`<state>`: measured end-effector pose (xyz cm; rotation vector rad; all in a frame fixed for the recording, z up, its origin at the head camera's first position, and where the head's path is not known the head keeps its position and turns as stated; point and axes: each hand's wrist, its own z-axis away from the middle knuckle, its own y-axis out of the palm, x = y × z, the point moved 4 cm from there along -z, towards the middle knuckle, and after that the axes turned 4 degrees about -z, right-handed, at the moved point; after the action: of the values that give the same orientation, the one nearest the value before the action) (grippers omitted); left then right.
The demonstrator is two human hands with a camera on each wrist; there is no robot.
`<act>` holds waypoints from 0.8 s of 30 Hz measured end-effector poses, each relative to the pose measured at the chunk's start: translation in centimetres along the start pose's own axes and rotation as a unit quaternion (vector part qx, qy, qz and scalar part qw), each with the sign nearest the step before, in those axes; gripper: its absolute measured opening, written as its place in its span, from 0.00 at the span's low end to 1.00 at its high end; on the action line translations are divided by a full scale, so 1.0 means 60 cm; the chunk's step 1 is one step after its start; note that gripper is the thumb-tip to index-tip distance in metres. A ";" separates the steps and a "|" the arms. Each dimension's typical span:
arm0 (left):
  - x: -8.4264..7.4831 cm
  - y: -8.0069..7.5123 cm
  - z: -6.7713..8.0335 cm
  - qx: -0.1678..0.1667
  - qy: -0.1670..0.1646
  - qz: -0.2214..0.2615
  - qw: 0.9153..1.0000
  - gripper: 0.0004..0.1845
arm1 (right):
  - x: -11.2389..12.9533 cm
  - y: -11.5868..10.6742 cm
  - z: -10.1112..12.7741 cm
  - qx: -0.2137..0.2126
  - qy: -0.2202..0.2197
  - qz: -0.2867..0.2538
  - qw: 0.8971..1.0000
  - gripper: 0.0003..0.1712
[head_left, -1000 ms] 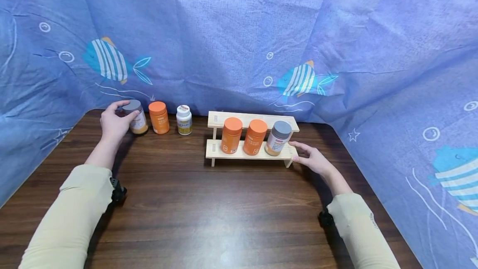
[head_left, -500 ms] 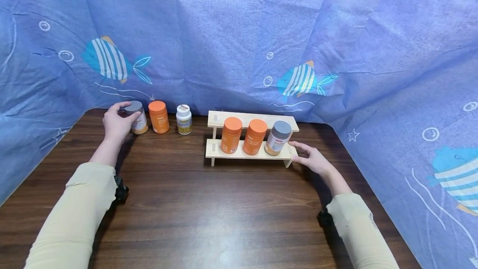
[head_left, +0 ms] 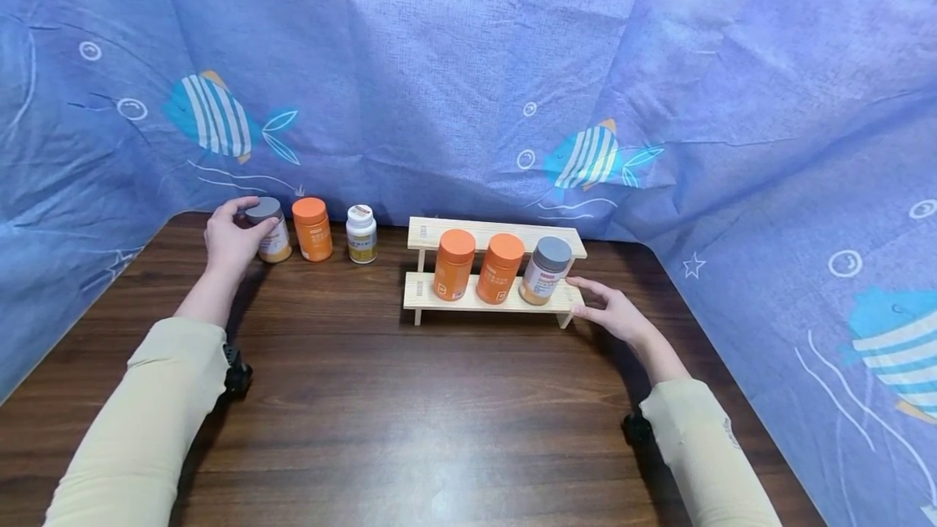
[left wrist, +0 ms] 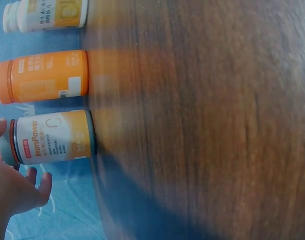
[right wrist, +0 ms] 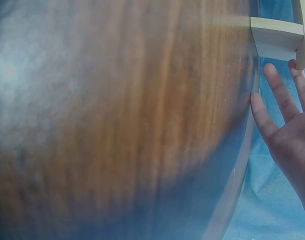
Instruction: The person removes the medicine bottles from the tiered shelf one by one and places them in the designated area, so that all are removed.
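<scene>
At the back left, my left hand grips a grey-lidded supplement bottle around its lid, thumb on one side and fingers on the other. The bottle stands upright on the table; its white and yellow label faces the left wrist camera. My right hand rests its thumb and a fingertip against the right end of a two-step wooden rack, its fingers fairly straight. Two orange bottles, one left and one in the middle, and another grey-lidded bottle stand on the lower step.
Right of the held bottle stand an orange bottle and a small white bottle with a yellow label. The rack's upper step bears no bottles. A blue fish-print cloth hangs behind the dark wooden table.
My left hand and the grey-lidded bottle have shifted slightly right, toward the orange bottle, mostly in the first half second. The right hand and the rack stay where they were.
</scene>
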<state>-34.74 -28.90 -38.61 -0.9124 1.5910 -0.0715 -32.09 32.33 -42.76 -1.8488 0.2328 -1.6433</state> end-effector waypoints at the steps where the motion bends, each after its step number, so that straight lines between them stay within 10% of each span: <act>1: -0.002 -0.002 0.001 -0.001 0.004 0.000 1.000 0.28 | -0.001 0.000 0.000 -0.001 0.001 0.000 1.000 0.35; 24: -0.098 -0.010 0.032 0.069 0.114 -0.005 0.991 0.28 | 0.000 -0.002 0.002 -0.007 0.001 0.020 1.000 0.35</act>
<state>-33.08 -25.05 -34.05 -0.8264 1.7684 -0.2975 -32.03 32.48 -42.67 -1.8419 0.2820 -1.6193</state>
